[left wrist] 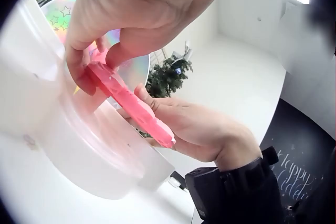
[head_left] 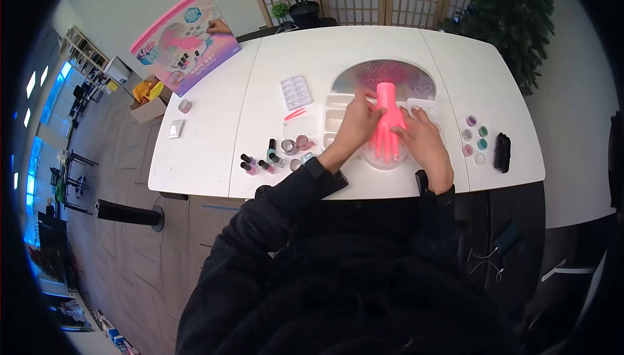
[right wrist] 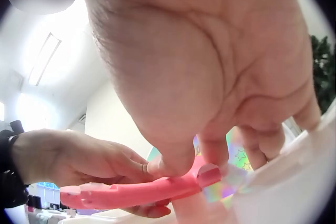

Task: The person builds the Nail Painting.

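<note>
Fingers (left wrist: 79,71) of the left hand (head_left: 357,124) and right hand (head_left: 426,145), partly curled, seemingly pinch the pink model hand (head_left: 389,119).

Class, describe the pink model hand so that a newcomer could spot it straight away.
On the white table, find the half-round shiny panel. In front of it, between the person's left hand and right hand, is the model hand. Unlike those bare hands, it is bright pink, with fingers pointing back towards the person.
</note>
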`<state>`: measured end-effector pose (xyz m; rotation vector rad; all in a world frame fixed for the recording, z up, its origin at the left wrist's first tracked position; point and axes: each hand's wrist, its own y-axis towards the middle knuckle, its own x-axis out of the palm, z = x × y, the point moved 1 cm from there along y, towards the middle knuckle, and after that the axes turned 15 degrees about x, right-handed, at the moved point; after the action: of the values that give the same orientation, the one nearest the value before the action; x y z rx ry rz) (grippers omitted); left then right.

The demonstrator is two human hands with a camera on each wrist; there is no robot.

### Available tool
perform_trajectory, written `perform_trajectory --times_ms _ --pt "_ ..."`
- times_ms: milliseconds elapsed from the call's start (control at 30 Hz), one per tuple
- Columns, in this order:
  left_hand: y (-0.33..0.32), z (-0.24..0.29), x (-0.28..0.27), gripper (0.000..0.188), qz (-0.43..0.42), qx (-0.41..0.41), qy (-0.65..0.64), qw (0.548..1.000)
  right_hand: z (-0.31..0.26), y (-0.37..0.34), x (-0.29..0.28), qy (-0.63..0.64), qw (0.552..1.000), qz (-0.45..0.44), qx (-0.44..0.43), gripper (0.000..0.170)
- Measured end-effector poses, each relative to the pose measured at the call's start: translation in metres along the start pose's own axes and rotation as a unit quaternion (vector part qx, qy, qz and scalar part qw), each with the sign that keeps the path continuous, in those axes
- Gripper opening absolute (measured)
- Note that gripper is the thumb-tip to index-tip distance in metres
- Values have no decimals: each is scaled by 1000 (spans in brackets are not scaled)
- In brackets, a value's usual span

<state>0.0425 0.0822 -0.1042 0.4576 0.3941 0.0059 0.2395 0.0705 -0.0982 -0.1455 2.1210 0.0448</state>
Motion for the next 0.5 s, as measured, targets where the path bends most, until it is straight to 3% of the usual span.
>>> perform_trajectory --times_ms 233,300,400,500 --pt "-11 11 -13 55 -55 45 6 997 3 -1 4 -3 999 37 -3 60" --pt "-17 23 -21 65 -120 138 138 973 1 0 4 -2 999 39 -4 60" --pt "-18 15 -20 67 -185 177 183 949 2 -1 5 -15 999 33 -7 59" --pt "-23 28 -15 65 -161 176 225 945 4 1 6 -13 999 38 -9 55"
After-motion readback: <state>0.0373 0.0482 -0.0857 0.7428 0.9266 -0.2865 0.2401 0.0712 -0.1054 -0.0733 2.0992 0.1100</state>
